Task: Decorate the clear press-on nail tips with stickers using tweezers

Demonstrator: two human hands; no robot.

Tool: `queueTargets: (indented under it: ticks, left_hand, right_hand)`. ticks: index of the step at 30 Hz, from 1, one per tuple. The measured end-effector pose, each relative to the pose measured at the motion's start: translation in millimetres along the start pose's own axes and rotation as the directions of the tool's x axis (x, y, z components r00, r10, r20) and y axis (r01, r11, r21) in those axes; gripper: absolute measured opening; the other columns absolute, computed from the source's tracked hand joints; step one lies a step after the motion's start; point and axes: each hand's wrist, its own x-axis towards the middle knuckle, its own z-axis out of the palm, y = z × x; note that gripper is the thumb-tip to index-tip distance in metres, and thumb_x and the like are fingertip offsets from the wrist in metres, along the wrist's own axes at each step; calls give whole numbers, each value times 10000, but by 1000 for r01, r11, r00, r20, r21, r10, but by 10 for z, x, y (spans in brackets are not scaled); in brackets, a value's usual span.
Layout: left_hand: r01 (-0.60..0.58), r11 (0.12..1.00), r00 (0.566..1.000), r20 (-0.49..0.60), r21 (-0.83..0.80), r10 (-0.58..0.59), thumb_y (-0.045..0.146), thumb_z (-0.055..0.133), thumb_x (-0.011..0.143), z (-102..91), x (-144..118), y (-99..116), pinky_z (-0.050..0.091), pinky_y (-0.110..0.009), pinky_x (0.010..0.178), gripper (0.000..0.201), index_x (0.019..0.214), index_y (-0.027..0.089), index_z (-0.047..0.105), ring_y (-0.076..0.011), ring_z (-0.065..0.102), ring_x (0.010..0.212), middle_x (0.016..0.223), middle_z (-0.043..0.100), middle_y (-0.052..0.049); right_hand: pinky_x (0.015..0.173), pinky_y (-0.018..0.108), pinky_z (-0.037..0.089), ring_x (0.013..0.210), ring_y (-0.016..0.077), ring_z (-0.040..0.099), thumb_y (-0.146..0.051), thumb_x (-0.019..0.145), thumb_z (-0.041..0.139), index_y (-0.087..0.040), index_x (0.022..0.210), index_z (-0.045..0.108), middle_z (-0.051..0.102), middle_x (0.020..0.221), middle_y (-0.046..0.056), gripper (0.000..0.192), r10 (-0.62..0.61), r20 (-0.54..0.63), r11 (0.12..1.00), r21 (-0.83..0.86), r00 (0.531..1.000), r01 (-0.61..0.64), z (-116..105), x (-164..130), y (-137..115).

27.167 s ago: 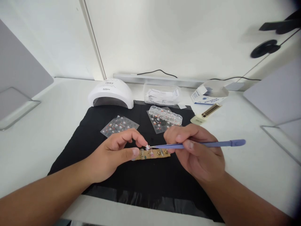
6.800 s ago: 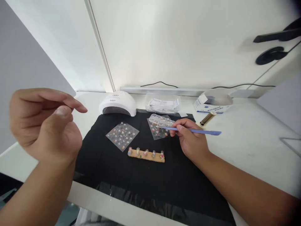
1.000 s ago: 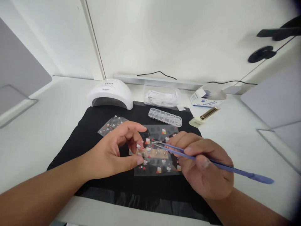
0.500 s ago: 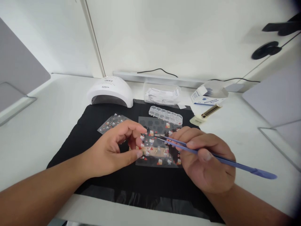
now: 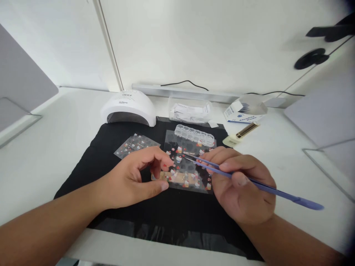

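My right hand (image 5: 244, 184) grips a pair of blue tweezers (image 5: 263, 189), their handle end pointing right. The tweezers' thin tips are slightly apart, over a clear sticker sheet (image 5: 203, 186) printed with white and red cartoon cats; I cannot tell whether they touch it. At the sheet's left edge my left hand (image 5: 133, 179) is curved, thumb and fingertips apart with nothing seen between them. Near its fingertips a flat tan strip (image 5: 177, 177) shows through the sheet. A smaller sticker sheet (image 5: 134, 146) lies behind my left hand.
A black mat (image 5: 166, 218) covers the middle of the white table. Behind it stand a white nail lamp (image 5: 129, 107), a clear bin with white packets (image 5: 190, 111) and a carton of pads (image 5: 244, 112). A clear compartment case (image 5: 194, 135) and a gold-capped bottle (image 5: 241, 135) are nearer.
The large sticker sheet has shifted a little away from me, showing more of the tan strip. My left thumb and fingertips have come further from the sheet. The tweezers stay in my right hand.
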Motion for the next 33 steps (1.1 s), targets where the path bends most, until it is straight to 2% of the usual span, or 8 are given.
queueTargets:
  ticks: [7,15,20,33]
  left_hand:
    - [37,999,999,-2,-37,-38,99,691,833,19,-8,1,491,-229,690,239,1037,194,612,-108,549,737,884,590,-7]
    - [74,995,996,-38,-71,-76,99,678,850,27,-24,3,500,-194,683,254,1070,215,632,-94,558,739,887,584,4]
    - [54,994,997,-56,-91,-59,93,671,856,32,-23,-10,506,-189,688,264,1088,210,629,-98,569,756,900,583,-5]
    - [9,999,991,-132,-47,-15,64,647,872,17,-26,-17,480,-143,725,239,1052,221,627,-75,555,794,874,545,18]
  right_hand:
    - [671,399,534,682,200,634,-296,883,662,-237,842,762,665,694,29,123,-17,-29,1000,-9,999,17,8,17,5]
    - [719,427,529,700,213,623,-288,895,649,-235,878,775,671,687,35,137,-3,9,1000,14,1000,3,4,8,-3]
    - [689,431,526,684,212,611,-318,903,633,-253,865,766,654,667,30,153,-4,-4,1000,-15,1000,4,10,-1,4]
    - [714,439,508,725,229,606,-249,904,605,-201,945,766,678,727,54,173,-29,90,998,55,995,24,-41,-30,13]
